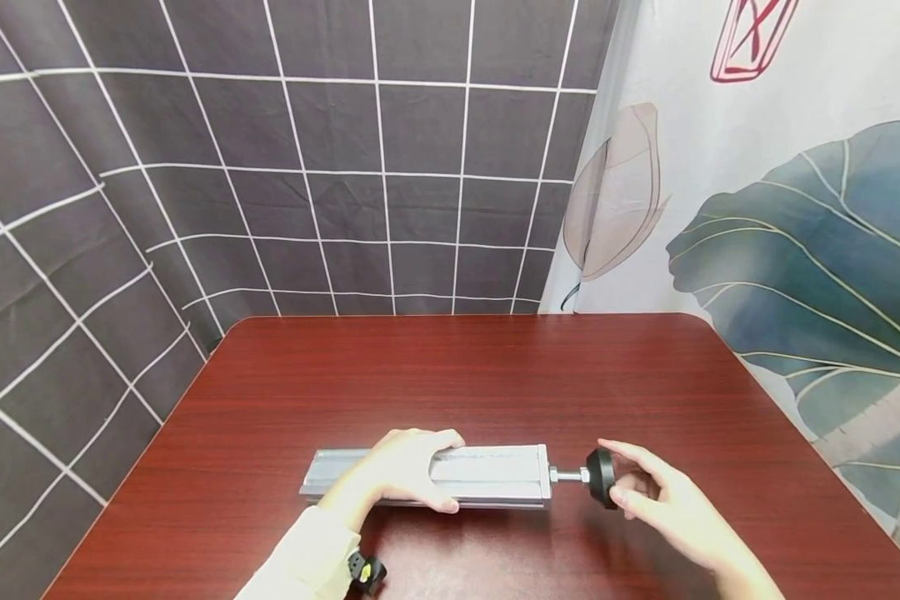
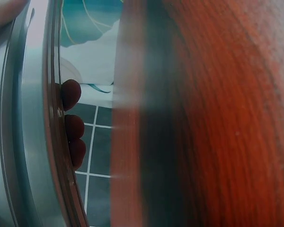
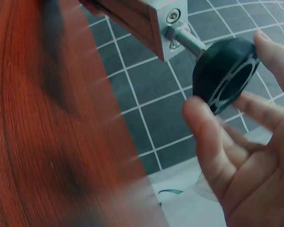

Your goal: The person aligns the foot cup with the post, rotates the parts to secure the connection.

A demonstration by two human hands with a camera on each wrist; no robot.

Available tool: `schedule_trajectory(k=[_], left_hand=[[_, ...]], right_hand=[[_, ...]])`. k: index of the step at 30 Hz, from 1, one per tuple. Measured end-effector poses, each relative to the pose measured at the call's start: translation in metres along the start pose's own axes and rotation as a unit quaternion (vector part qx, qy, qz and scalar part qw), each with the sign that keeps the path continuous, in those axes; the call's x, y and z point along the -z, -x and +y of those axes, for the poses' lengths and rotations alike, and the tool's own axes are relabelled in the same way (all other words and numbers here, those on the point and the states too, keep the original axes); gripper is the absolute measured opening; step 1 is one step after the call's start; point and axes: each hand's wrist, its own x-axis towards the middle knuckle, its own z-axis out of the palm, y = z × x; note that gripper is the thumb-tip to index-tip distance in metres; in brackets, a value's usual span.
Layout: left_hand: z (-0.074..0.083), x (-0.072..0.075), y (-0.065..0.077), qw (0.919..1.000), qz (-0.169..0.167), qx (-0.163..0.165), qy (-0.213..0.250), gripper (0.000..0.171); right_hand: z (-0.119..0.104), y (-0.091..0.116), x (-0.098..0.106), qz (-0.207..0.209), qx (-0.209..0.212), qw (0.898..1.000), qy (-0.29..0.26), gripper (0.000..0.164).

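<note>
A silver aluminium profile [image 1: 495, 463] lies lengthwise across my front, held above the table. My left hand [image 1: 408, 468] grips it around the middle, thumb on the near side; in the left wrist view, several fingertips [image 2: 72, 93] curl past its edge. From the end plate [image 3: 173, 23] at its right end sticks a threaded bolt [image 3: 190, 42] with nuts. On that bolt sits a black round leveling foot [image 1: 602, 477], its hollow underside facing my right hand [image 1: 667, 504]. The thumb and a finger of that hand pinch the foot's rim, with the other fingers behind it.
The red-brown wooden table [image 1: 450, 375] has rounded far corners. A dark tiled-pattern curtain [image 1: 420, 200] hangs behind and at the left. At the right hangs a white curtain [image 1: 645, 75] with leaf prints. A small black device [image 1: 366, 572] is on my left wrist.
</note>
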Motion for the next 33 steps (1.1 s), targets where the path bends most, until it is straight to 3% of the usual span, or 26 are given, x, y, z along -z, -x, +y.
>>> schedule_trajectory(k=[4,8,10,15,17,20,24,27,31,33], left_hand=[[0.001,0.001,0.000,1.0000,0.004,-0.006,-0.006,0.070],[0.003,0.001,0.000,0.9999,0.007,-0.010,-0.011,0.069],[0.003,0.001,-0.001,0.9998,0.007,-0.012,-0.012,0.069],[0.002,-0.002,-0.001,0.9999,0.001,-0.009,-0.005,0.068],[0.002,-0.003,-0.001,1.0000,0.000,-0.005,-0.004,0.067],[0.002,-0.004,0.001,1.0000,0.001,-0.003,-0.006,0.068],[0.003,-0.005,0.002,1.0000,0.002,-0.007,-0.007,0.068],[0.004,-0.005,0.002,0.9999,0.003,-0.006,-0.010,0.068],[0.004,-0.003,0.001,0.9999,0.006,-0.005,-0.007,0.068],[0.004,-0.003,0.001,0.9999,0.007,-0.005,-0.007,0.068]], right_hand=[[-0.003,-0.001,-0.001,-0.001,-0.026,1.000,0.003,0.027],[-0.004,0.000,0.000,-0.003,-0.027,1.000,-0.005,0.028],[-0.001,0.001,0.002,-0.004,-0.017,1.000,-0.008,0.037],[0.008,0.009,0.004,-0.050,0.026,0.998,-0.037,0.083],[0.010,0.011,0.004,-0.073,0.042,0.995,-0.050,0.088],[0.007,0.012,0.001,-0.077,0.038,0.995,-0.051,0.080],[0.001,0.012,-0.003,-0.041,-0.018,0.999,-0.006,0.064],[-0.003,0.009,-0.005,-0.017,-0.037,0.999,0.013,0.049],[-0.004,0.005,-0.005,-0.009,-0.022,1.000,0.005,0.029],[-0.004,0.005,-0.004,-0.009,-0.018,1.000,0.007,0.029]])
